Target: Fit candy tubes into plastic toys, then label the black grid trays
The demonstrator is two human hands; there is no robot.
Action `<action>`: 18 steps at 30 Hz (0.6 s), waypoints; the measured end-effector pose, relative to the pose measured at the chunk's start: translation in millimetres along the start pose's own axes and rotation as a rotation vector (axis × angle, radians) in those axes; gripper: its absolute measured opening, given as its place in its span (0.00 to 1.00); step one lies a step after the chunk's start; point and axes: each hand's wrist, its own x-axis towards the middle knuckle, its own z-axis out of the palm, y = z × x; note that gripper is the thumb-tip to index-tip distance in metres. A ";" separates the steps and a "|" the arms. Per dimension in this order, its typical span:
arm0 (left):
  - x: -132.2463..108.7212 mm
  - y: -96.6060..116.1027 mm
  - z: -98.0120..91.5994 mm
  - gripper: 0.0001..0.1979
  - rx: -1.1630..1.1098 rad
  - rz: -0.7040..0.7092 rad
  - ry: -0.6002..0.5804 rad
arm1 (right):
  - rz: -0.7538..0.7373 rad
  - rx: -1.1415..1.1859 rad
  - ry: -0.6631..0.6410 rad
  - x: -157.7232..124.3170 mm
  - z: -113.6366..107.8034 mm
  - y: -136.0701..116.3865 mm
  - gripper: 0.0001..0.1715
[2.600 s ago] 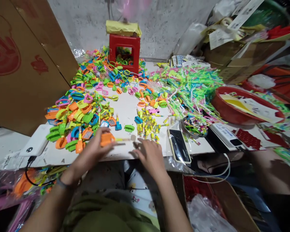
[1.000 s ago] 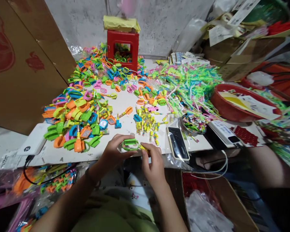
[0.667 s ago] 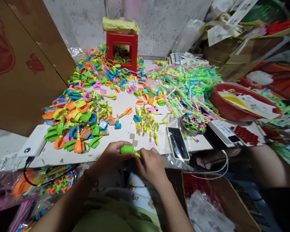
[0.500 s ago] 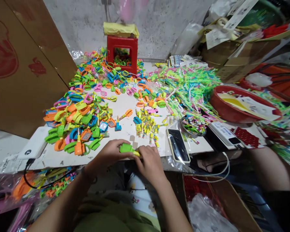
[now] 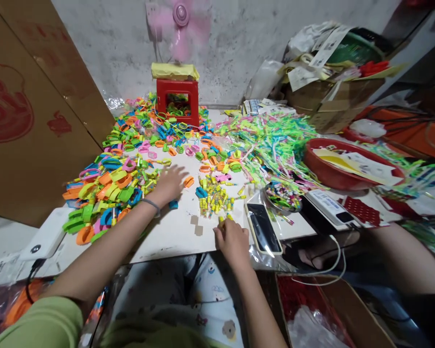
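Observation:
My left hand [image 5: 171, 184] stretches out at the right side of a heap of colourful plastic toy watches [image 5: 119, 179]. Its fingers are spread and a little blurred, and I see nothing held in them. An orange toy watch [image 5: 189, 181] lies just right of its fingertips. My right hand [image 5: 233, 241] rests near the table's front edge, fingers curled down on a small yellow tube [image 5: 222, 219]. That tube is at the near edge of a pile of yellow-capped clear tubes [image 5: 215, 195]; the fingertips are partly hidden.
A phone [image 5: 263, 227] lies right of my right hand, with a bowl of small coloured pieces [image 5: 283, 195] behind it. Farther back are a red stool [image 5: 177, 82], green strips [image 5: 275, 135] and a red basin [image 5: 348, 179]. A white power bank [image 5: 47, 232] sits left. Another person's leg [image 5: 409, 251] shows at right.
Both hands were together on a green toy watch with a yellow tube. They have parted: the left moved forward and left without it, the right to the yellow tubes. The view has tilted up.

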 end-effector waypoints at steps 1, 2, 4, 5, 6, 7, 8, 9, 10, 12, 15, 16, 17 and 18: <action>5.3 8.1 11.3 0.20 -0.013 0.068 -0.063 | 0.028 0.024 -0.001 -0.3 -0.7 0.8 0.08; 9.7 14.2 21.5 0.18 -0.021 0.105 -0.111 | 0.042 0.055 0.000 -0.9 -1.3 2.6 0.07; 16.4 19.1 37.2 0.16 -0.025 0.093 -0.150 | 0.033 0.152 0.022 -3.6 -2.0 8.6 0.08; 18.9 18.5 42.3 0.16 -0.025 0.069 -0.154 | 0.015 0.213 0.041 -5.7 -2.1 12.2 0.10; 21.0 16.6 45.8 0.16 -0.027 0.042 -0.152 | -0.004 0.274 0.062 -8.2 -2.0 15.6 0.12; 22.8 14.5 47.9 0.16 -0.031 0.017 -0.143 | -0.023 0.327 0.080 -10.8 -1.8 18.3 0.13; 24.3 13.1 48.9 0.16 -0.041 0.003 -0.130 | -0.038 0.369 0.096 -13.4 -1.8 20.0 0.14; 25.7 13.0 49.2 0.16 -0.058 0.006 -0.117 | -0.046 0.398 0.111 -15.7 -2.0 20.5 0.14; 27.0 14.7 49.3 0.16 -0.085 0.029 -0.106 | -0.047 0.420 0.121 -17.7 -2.5 19.8 0.13; 29.0 22.8 50.3 0.15 -0.162 0.120 -0.102 | -0.035 0.460 0.139 -20.3 -4.8 15.0 0.12; 30.1 37.9 55.4 0.14 -0.294 0.229 -0.112 | -0.031 0.534 0.158 -21.6 -10.2 5.0 0.13; 29.6 41.0 57.8 0.14 -0.332 0.235 -0.110 | -0.035 0.553 0.161 -21.8 -11.9 2.3 0.13; 28.6 42.5 60.3 0.14 -0.369 0.229 -0.106 | -0.038 0.567 0.164 -22.2 -13.2 0.4 0.14; 26.9 42.4 62.5 0.14 -0.405 0.219 -0.101 | -0.040 0.578 0.166 -22.8 -14.1 -0.7 0.14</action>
